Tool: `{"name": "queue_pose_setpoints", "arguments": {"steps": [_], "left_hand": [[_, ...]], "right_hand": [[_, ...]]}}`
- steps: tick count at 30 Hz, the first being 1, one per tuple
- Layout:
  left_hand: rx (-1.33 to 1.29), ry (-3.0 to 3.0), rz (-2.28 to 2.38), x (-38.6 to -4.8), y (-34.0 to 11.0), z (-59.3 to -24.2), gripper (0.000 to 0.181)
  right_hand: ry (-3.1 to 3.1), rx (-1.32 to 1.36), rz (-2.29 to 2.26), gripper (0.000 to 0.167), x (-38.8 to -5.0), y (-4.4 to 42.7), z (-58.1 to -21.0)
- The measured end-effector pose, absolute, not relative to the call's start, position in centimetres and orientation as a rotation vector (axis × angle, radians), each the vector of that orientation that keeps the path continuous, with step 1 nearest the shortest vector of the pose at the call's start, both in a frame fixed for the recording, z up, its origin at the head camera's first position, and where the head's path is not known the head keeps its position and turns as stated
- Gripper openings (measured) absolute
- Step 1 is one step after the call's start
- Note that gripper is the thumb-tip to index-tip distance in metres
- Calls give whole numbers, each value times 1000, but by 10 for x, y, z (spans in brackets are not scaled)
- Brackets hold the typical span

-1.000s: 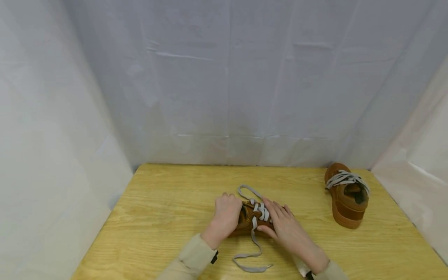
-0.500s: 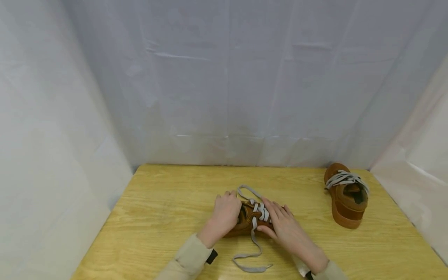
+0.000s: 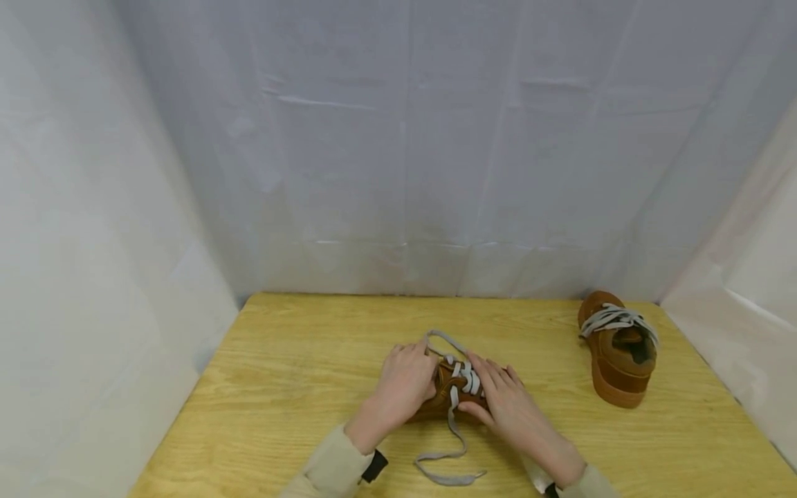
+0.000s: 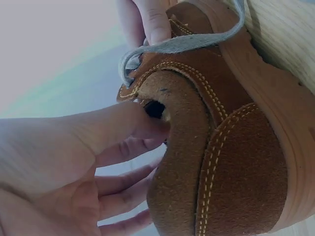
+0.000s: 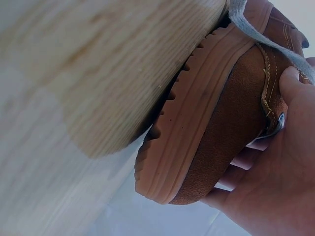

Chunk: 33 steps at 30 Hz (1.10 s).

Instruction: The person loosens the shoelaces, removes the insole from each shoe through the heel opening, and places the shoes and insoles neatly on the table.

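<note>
A brown suede shoe [image 4: 241,172] with yellow stitching and a thick tan sole stands on the table between my hands, its toe towards the right. My left hand [image 3: 405,380] is at its ankle opening; in the left wrist view the thumb reaches into the opening and the fingers lie along the far side of the collar. My right hand [image 3: 515,411] holds the front part, thumb [image 5: 290,86] on the near side and fingers across to the far side. Grey laces [image 3: 457,377] are threaded through the eyelets. The thumb tip inside the shoe is hidden.
A second brown shoe [image 3: 623,366] with grey laces stands at the table's back right. One loose lace end [image 3: 453,478] trails towards me and another lace [image 3: 445,335] loops behind the shoe. Pale sheeting [image 3: 405,152] encloses the wooden table [image 3: 299,360] at the back and sides.
My left hand has shifted from the heel rightwards over the shoe's opening, covering more of it. My right hand and the second shoe have stayed in place.
</note>
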<state>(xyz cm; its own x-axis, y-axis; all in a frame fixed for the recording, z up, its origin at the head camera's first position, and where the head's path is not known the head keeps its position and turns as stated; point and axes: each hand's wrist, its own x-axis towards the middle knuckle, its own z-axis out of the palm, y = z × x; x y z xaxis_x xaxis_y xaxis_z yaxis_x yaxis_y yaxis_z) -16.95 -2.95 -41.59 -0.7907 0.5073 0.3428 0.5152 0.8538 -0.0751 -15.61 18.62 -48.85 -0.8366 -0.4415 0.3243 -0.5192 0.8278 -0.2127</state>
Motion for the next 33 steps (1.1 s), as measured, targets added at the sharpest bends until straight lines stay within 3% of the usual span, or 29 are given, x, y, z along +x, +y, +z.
{"name": "queue_pose_setpoints", "arguments": {"steps": [5,10,15,22,33], "left_hand": [[-832,-2638,-54,-164,-33,-414,23],[-844,-2738,-76,-164,-35,-414,19],[-745,-2857,-73,-167,-39,-414,37],[-788,-2788,-146,-174,-45,-417,28],[-613,-2775,-733,-182,-51,-420,24]], "right_hand": [[-2742,741,417,83,-157,187,-490],[-2752,742,434,82,-155,187,-489],[-2746,745,445,82,-155,187,-488],[-2743,740,443,83,-155,186,-487],[-2745,743,418,82,-156,187,-488]]}}
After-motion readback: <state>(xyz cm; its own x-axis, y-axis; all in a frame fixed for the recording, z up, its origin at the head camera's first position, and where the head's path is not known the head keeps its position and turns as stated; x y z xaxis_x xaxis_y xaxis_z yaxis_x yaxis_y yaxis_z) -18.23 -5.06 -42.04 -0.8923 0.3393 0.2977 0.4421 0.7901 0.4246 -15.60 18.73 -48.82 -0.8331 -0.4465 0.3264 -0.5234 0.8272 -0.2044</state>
